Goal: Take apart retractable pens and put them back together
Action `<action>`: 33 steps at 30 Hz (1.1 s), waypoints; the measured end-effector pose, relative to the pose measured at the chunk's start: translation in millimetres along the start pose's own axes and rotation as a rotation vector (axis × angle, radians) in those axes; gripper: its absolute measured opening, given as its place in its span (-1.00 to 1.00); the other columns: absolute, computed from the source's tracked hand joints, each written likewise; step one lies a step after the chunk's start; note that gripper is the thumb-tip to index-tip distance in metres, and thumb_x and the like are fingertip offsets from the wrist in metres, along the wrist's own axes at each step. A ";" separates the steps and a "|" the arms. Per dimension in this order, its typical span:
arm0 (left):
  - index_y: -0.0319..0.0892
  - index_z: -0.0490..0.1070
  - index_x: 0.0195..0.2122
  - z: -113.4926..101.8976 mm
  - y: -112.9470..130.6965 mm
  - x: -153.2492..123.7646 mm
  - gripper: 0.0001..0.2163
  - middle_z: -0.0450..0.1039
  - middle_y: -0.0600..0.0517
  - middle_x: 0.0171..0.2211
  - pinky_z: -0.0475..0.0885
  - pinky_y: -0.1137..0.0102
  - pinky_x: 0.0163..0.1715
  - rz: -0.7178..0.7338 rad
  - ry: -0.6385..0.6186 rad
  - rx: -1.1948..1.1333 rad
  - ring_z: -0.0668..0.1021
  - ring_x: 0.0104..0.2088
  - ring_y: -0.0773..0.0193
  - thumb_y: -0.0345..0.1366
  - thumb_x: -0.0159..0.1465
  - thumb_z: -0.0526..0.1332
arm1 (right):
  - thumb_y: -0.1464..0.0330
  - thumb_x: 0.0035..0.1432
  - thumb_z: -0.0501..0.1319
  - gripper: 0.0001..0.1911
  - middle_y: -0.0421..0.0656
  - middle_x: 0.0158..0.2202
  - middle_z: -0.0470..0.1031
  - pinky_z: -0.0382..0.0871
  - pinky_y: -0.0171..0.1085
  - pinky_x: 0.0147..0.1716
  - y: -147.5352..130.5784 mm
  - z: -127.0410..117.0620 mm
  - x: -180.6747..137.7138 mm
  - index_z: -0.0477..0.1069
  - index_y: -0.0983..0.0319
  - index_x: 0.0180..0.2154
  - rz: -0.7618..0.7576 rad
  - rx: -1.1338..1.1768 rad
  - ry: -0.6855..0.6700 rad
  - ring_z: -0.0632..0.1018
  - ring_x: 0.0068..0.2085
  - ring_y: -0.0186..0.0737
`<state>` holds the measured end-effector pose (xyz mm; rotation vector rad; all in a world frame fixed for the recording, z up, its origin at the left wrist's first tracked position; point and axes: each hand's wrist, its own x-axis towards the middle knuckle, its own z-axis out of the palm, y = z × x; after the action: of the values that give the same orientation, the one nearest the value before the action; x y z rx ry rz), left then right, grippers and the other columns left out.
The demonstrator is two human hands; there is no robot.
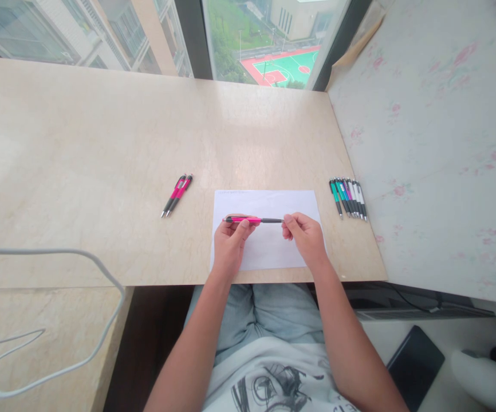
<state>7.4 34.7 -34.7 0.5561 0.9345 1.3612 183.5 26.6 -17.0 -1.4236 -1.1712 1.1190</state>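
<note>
A pink ballpoint pen (252,220) with a black grip lies level between my two hands, above a white sheet of paper (269,252). My left hand (232,237) pinches its pink barrel near the clicker end. At the other end, the thumb and fingers of my right hand (303,232) close on the metal tip. Faint small writing runs along the paper's top left edge. Two more pink pens (177,194) rest side by side on the stone surface to the left. On the right is a row of several green, purple and white pens (348,197).
The pale stone windowsill (102,143) runs back to a window (269,40). A flowered wall (437,143) bounds it on the right. A white cable (97,263) loops in at the lower left. A dark flat object (417,366) lies below on the right.
</note>
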 end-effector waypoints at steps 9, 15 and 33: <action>-0.17 0.56 -0.26 -1.1 -1.1 -1.5 -0.86 0.64 -0.05 -0.24 0.53 0.35 -0.11 0.003 -0.036 0.013 0.65 -0.22 0.26 -0.28 0.17 0.41 | 0.11 0.23 0.25 -0.68 -0.19 -0.49 0.56 0.46 -0.26 -0.40 -2.8 -6.9 -3.3 0.50 0.19 -0.43 -0.051 -0.068 0.012 0.53 -0.45 -0.27; -0.19 0.54 -0.28 -0.9 -1.5 -0.9 -0.84 0.64 -0.05 -0.29 0.53 0.34 -0.12 0.012 -0.017 0.028 0.65 -0.25 0.26 -0.25 0.17 0.41 | 0.18 0.15 0.33 -0.78 -0.13 -0.35 0.62 0.48 -0.24 -0.37 4.0 -9.3 -1.0 0.55 0.19 -0.25 -0.045 -0.038 0.022 0.60 -0.35 -0.22; -0.21 0.54 -0.26 0.1 -0.8 -0.8 -0.80 0.64 -0.06 -0.29 0.52 0.31 -0.09 0.000 -0.018 0.023 0.65 -0.23 0.25 -0.23 0.16 0.42 | 0.13 0.20 0.29 -0.75 -0.18 -0.43 0.57 0.46 -0.25 -0.38 1.3 -13.2 -0.3 0.55 0.18 -0.33 -0.075 -0.132 -0.025 0.57 -0.38 -0.24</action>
<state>8.0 33.8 -35.0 0.5852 0.9358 1.3453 196.6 24.7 -16.4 -1.4560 -1.3261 1.0259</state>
